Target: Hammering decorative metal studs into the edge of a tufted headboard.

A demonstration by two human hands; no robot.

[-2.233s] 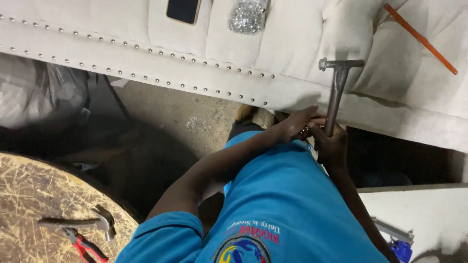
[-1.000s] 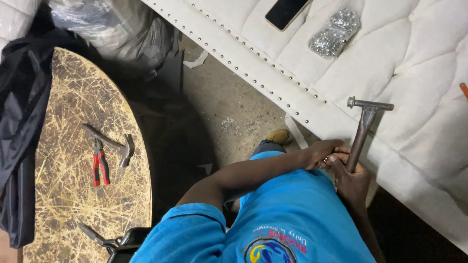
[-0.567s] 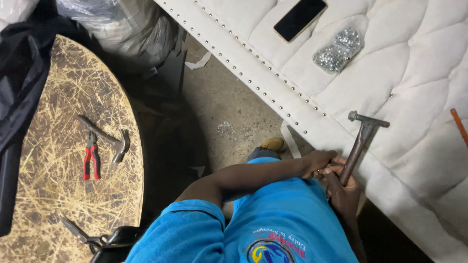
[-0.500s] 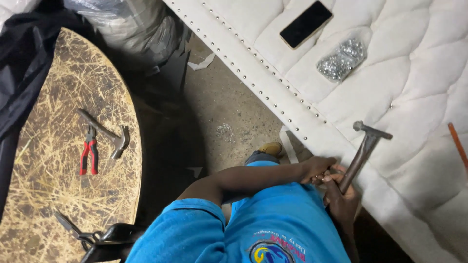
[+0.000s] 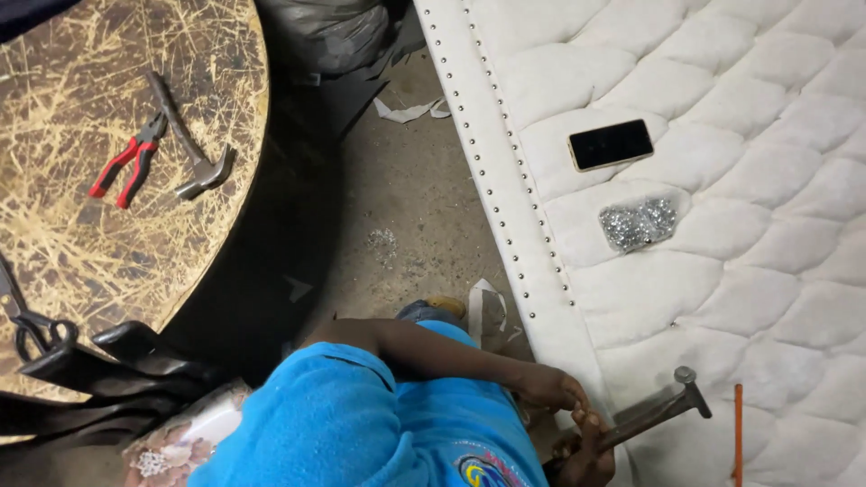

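Right hand (image 5: 588, 451): fingers curled tight round the handle of a hammer (image 5: 657, 411), low in the picture.
Hammer: its head sits over the quilted white panel (image 5: 722, 289), handle slanting down to the hand.
Left hand (image 5: 546, 390): at the panel's studded border (image 5: 505, 225), fingers bent (whether they pinch anything, I cannot tell).
On the panel: a dark phone (image 5: 611, 144), a clear bag of small metal studs (image 5: 639, 223), an orange stick (image 5: 736, 433).
Round table (image 5: 81, 252): red-handled pliers (image 5: 126, 167) just beside a second hammer (image 5: 191, 149).
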